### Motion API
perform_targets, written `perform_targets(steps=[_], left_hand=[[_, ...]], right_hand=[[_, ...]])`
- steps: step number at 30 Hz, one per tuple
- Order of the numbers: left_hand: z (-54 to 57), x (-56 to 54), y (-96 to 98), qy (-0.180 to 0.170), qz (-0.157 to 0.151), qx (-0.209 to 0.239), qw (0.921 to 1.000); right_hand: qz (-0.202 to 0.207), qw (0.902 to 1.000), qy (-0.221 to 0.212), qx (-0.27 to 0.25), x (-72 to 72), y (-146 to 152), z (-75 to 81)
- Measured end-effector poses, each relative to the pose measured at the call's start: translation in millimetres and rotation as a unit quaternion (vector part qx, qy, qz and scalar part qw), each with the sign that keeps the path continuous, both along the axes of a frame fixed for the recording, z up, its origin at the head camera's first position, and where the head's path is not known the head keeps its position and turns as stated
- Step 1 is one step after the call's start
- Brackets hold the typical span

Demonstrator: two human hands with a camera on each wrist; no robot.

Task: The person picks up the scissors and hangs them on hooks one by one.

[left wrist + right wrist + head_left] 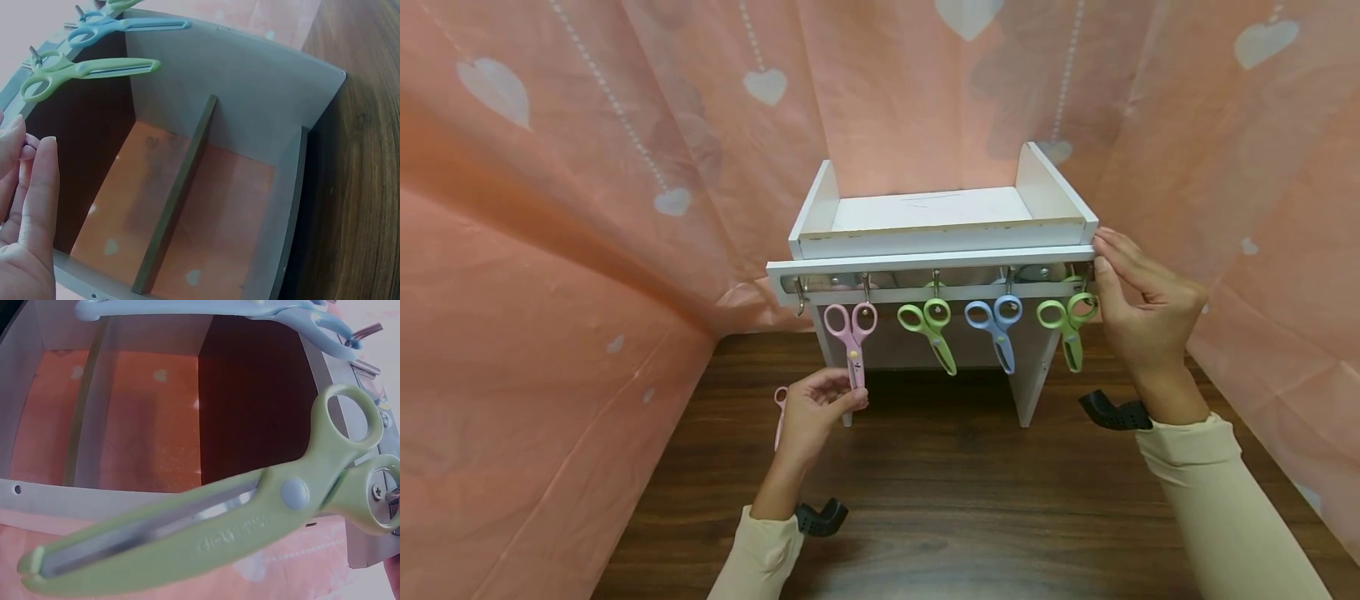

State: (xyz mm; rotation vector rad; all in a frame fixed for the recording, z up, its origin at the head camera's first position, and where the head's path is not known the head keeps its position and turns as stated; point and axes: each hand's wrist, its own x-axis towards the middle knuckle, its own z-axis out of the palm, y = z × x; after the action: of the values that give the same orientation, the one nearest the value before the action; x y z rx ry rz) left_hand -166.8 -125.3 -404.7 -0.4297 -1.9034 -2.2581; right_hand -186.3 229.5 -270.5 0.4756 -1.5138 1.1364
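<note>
My left hand (pixel 808 414) pinches the blade end of pink scissors (pixel 853 354), whose handles hang at the second hook from the left. My right hand (pixel 1153 312) holds the right end of the white hook rail (pixel 887 265), thumb in front. Along the rail hang green scissors (pixel 936 333), blue scissors (pixel 998 333) and, nearest the right hand, other green scissors (pixel 275 506). The leftmost hook (pixel 800 296) bears nothing. Another pair of pink scissors (pixel 779 408) is partly hidden behind the left hand. In the left wrist view, the left fingertips (pixel 47 153) meet the thumb.
The rail fronts a white shelf unit (pixel 1052 196) with raised side panels and a crossbar (pixel 175 194) underneath. It stands on a dark wood-grain surface (pixel 940 517). Pink cloth with white hearts (pixel 625 125) surrounds it at the back and sides.
</note>
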Motion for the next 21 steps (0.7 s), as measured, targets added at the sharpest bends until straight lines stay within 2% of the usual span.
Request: perform_targets(steps=[9, 21], left_hand=[[-3.8, -3.5, 1.9, -0.021, -0.033, 0.030, 0.9988], [-6.6, -5.6, 5.7, -0.024, -0.064, 0.050, 0.9964]], right_hand=[[-0.001, 1.0000, 0.000, 0.005, -0.2, -0.2, -0.2], [0.010, 0.9999, 0.002, -0.001, -3.0, 1.7, -1.9]])
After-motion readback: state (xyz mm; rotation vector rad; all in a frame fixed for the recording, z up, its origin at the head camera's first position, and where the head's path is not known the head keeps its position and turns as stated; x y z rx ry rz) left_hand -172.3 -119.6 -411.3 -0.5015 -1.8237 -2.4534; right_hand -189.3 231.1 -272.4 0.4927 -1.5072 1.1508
